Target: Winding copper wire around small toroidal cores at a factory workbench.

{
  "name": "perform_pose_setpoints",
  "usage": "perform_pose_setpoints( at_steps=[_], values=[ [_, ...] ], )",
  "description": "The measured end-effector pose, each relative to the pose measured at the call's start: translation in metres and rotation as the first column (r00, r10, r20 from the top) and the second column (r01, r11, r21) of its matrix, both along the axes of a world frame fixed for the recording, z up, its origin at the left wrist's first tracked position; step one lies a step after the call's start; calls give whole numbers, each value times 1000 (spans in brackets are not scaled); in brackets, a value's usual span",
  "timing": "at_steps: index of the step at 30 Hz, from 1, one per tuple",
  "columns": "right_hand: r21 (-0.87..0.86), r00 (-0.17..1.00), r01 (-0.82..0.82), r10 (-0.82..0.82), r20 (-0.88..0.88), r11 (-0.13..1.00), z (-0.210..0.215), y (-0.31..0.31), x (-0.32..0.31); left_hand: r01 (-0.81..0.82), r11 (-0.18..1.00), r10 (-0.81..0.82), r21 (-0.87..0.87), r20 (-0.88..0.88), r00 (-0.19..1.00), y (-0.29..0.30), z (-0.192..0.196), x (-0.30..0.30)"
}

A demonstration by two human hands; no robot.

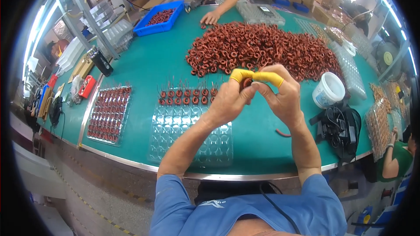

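Pinching a small copper coil between both hands, head view: left hand and right hand both clamp it at chest height above the green surface. Yellow rubber finger cots give grip; best to hold by the ring, not the thin leads. Coil pile lies beyond, glossy wound rings. Clear dimpled tray sits below w/ one row filled.

Glossy clear plastic tray on matt green table, metal-edged.
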State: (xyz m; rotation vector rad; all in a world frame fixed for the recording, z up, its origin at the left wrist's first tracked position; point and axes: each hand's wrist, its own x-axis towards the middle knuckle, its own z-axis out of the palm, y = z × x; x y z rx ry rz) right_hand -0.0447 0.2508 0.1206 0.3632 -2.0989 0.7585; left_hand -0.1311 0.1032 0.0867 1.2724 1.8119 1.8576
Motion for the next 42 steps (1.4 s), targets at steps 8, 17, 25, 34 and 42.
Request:
perform_pose_setpoints(
  at_steps=[8, 17, 25, 34, 42],
  values=[
    [-123, 998, 47, -53, -46, 991, -6, 0, -9, 72, 991, -73, 115, 7, 997, -1, -4, 4],
    [-363, 998, 63, -70, -6, 930, -18, 3, -17, 90, 969, -113, 228, 91, 989, 4, -6, 4],
    [-752, 893, -228, 440, 91, 618, -16, 6, -16, 173, 942, -233, 287, 191, 954, 4, -3, 6],
    [-717, 880, -318, 475, 20, 620, -25, 2, -22, 128, 962, -186, 242, 235, 954, 1, -1, 4],
    [-769, 761, -438, 647, -41, 466, -26, 9, -25, 105, 925, -226, 366, 304, 925, -1, 2, 6]
  ],
)
